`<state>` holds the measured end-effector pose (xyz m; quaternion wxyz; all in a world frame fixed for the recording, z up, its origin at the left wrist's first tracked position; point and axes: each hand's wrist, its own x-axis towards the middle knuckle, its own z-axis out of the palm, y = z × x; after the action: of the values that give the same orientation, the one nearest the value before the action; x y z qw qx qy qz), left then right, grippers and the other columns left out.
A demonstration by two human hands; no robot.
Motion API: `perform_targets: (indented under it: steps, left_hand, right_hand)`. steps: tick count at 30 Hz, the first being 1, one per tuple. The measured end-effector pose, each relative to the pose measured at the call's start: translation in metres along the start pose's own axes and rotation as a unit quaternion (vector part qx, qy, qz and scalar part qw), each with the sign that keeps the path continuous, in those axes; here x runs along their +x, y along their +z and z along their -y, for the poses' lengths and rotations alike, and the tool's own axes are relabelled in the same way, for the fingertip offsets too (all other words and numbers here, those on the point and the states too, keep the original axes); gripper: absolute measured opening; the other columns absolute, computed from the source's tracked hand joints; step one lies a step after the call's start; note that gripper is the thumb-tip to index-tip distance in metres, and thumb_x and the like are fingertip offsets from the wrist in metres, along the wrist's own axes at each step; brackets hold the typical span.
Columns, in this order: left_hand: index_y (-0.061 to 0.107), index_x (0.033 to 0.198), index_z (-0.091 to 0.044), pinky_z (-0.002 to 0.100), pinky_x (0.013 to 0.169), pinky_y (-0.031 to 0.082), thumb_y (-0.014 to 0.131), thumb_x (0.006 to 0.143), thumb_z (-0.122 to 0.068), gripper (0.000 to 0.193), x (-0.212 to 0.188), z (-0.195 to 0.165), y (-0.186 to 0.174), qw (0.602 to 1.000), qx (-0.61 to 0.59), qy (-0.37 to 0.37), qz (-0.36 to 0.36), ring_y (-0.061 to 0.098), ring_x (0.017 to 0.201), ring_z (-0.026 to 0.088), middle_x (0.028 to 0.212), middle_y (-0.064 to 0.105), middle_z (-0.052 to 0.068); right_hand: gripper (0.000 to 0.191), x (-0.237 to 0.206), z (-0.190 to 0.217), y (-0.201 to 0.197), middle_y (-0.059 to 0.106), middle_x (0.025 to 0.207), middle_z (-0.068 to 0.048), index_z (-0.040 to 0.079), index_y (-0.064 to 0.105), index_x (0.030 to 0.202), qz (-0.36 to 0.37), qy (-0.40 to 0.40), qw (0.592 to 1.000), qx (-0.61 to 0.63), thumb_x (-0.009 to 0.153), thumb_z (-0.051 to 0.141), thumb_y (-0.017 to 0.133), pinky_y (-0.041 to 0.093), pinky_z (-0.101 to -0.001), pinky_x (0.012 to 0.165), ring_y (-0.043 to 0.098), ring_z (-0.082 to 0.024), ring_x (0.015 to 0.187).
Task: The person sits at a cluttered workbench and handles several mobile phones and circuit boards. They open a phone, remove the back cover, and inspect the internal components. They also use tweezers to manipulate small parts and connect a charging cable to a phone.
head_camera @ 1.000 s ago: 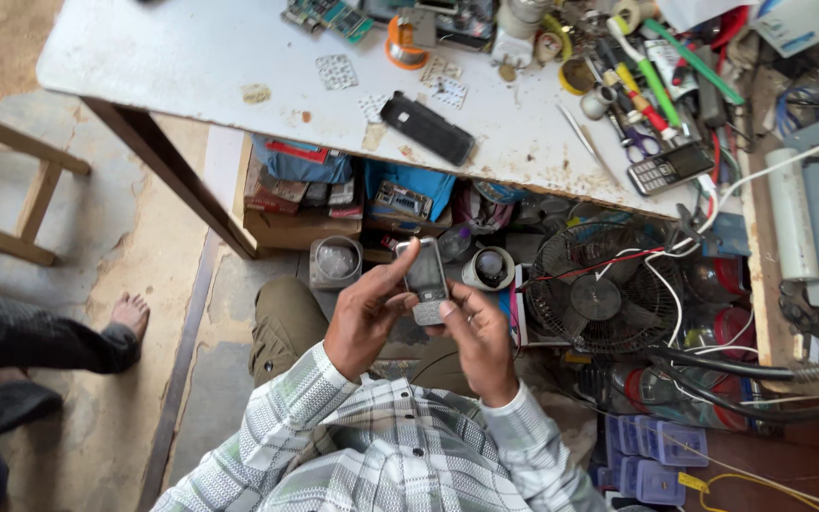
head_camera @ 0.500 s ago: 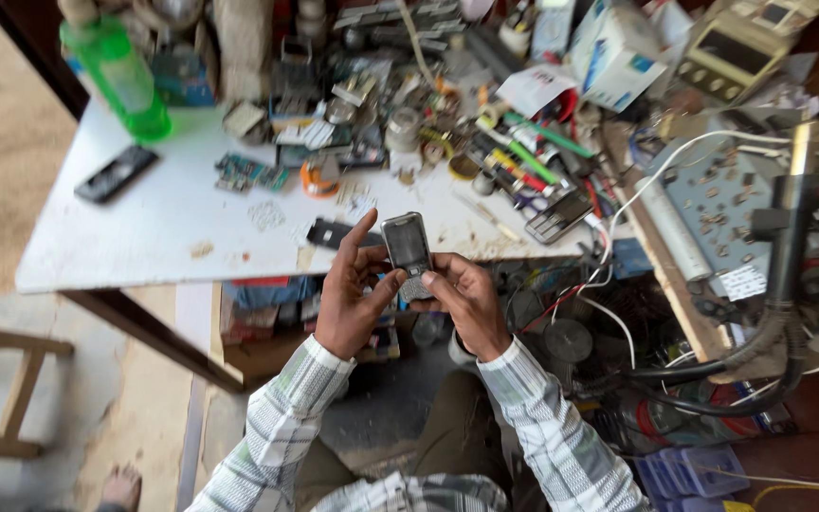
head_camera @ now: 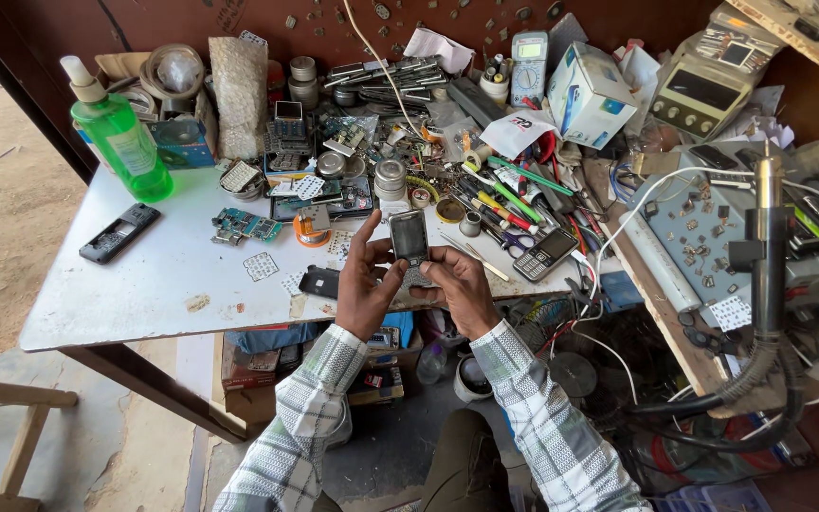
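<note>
Grey small keypad phone (head_camera: 409, 242) sits gripped by both hands, left hand (head_camera: 364, 284) and right hand (head_camera: 457, 287), near the white table (head_camera: 144, 284).

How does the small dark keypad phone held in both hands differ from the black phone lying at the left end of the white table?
The small dark keypad phone is held upright between the left hand and right hand; the black phone body lies flat, untouched, near the green pump bottle. The held one looks assembled, with its screen showing; the lying one looks like an open shell. Both are dark bar-shaped handsets.
</note>
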<state>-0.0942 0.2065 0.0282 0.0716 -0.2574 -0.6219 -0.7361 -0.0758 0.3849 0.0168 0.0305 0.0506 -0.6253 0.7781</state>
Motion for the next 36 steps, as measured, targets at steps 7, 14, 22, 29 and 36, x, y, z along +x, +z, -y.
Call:
perform_targets:
  steps: [7,14,22,29,36]
  left_hand:
    - [0.025,0.164,-0.012,0.027,0.081,0.058,0.065,0.094,0.008,0.083,0.005,0.013,0.0,0.999,0.024,0.028,-0.005,0.066,0.102,0.014,0.121,0.065,0.015]
    - [0.023,0.164,-0.013,0.025,0.077,0.057,0.067,0.093,0.009,0.086,0.015,0.017,-0.009,0.999,0.015,0.019,0.03,0.067,0.097,0.013,0.129,0.061,0.016]
    - [0.022,0.163,-0.012,0.022,0.067,0.056,0.069,0.089,0.01,0.091,0.022,0.012,-0.014,0.996,0.052,0.056,0.034,0.069,0.098,0.013,0.14,0.053,0.016]
    - [0.029,0.162,-0.012,0.021,0.064,0.053,0.069,0.089,0.011,0.087,0.018,0.006,-0.015,0.994,0.075,0.082,0.021,0.066,0.098,0.012,0.141,0.052,0.013]
    - [0.03,0.163,-0.013,0.02,0.066,0.055,0.07,0.089,0.012,0.087,0.017,0.005,-0.017,0.991,0.087,0.1,0.019,0.066,0.098,0.011,0.141,0.051,0.012]
  right_hand:
    - [0.021,0.006,-0.001,0.0,0.073,0.103,-0.011,-0.004,0.067,0.11,-0.007,-0.013,1.0,0.001,0.097,0.011,0.062,0.069,-0.037,0.076,0.074,-0.016,0.088]
    - [0.024,0.007,0.002,0.009,0.074,0.1,-0.012,-0.005,0.068,0.114,-0.038,-0.021,0.999,0.012,0.096,0.009,0.061,0.068,-0.0356,0.07,0.074,-0.016,0.08]
    - [0.023,0.009,0.001,0.01,0.074,0.098,-0.011,-0.006,0.068,0.114,-0.046,-0.024,0.999,0.017,0.097,0.008,0.061,0.069,-0.0348,0.069,0.073,-0.015,0.079]
    - [0.023,0.011,0.001,0.014,0.074,0.1,-0.01,-0.005,0.069,0.114,-0.054,-0.022,0.998,0.004,0.097,0.008,0.061,0.068,-0.0333,0.07,0.074,-0.014,0.082]
    - [0.022,0.012,-0.002,0.014,0.074,0.101,-0.011,-0.006,0.069,0.113,-0.06,-0.022,0.998,-0.001,0.097,0.007,0.062,0.068,-0.034,0.071,0.074,-0.015,0.084]
